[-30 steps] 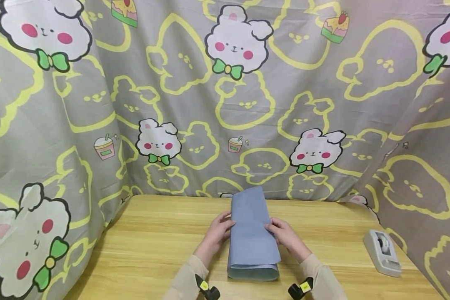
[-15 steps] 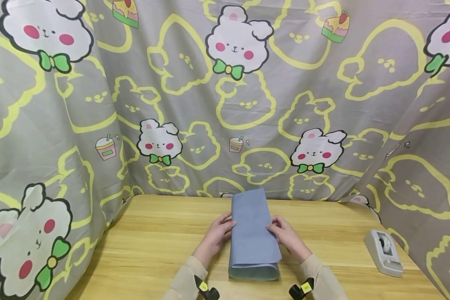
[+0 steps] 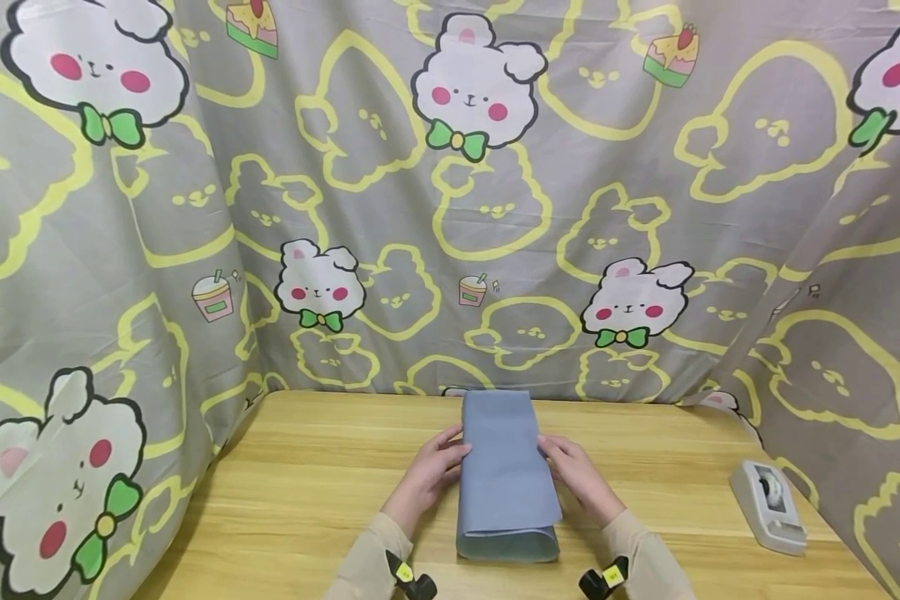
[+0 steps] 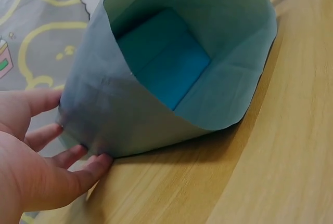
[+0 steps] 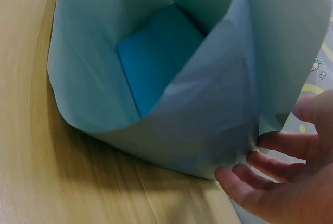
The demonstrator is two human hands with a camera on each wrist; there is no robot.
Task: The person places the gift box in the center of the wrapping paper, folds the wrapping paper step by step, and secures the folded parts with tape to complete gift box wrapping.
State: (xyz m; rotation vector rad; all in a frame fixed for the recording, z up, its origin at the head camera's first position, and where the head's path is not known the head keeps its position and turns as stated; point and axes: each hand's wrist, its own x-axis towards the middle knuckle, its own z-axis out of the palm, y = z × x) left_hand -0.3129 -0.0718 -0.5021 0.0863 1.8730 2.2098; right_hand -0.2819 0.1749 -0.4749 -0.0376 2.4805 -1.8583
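Note:
Grey-blue wrapping paper (image 3: 504,467) forms a wide sleeve on the wooden table, in the middle of the head view. A bright blue box (image 4: 174,70) lies inside it, visible through the gaping near end in both wrist views. One layer of the paper overlaps as a loose flap (image 5: 283,47) on the right. My left hand (image 3: 435,467) rests its extended fingertips against the sleeve's left side. Along the right side, my right hand (image 3: 573,471) touches the paper and the flap's edge with relaxed fingers. The box's far end is hidden.
A white tape dispenser (image 3: 768,504) with a roll in it stands at the right of the table (image 3: 307,483). A grey curtain (image 3: 390,208) with cartoon prints hangs behind the table and on both sides.
The far edge of the paper's top layer has come down and lies flatter and straighter. My right fingers have shifted slightly outward from the paper's top. The left hand has barely moved.

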